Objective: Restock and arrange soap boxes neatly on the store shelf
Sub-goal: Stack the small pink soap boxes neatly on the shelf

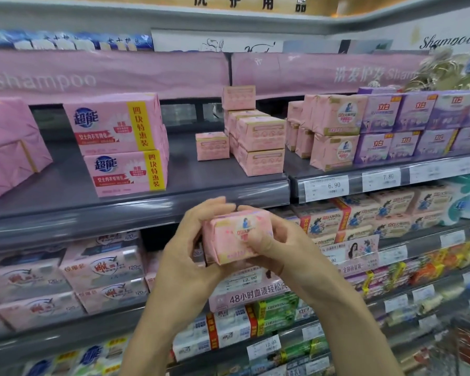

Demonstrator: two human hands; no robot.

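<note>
The grey shelf (147,204) carries two stacked large pink packs (120,143) at left and a stack of small pink boxes (259,146) at centre, well apart. In front of the shelf edge, a pink soap box (228,240) is gripped at both ends: left hand (183,253) fingers curled round one end, right hand (288,249) fingers round the other.

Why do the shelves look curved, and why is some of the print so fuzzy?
Head view: the wide lens bows the shelf edge and pink banner near the borders; head view: light is soft, with a dull sheen on that edge; head view: the soap box in the left hand and right hand is fairly sharp, the lower right packs smear.
</note>
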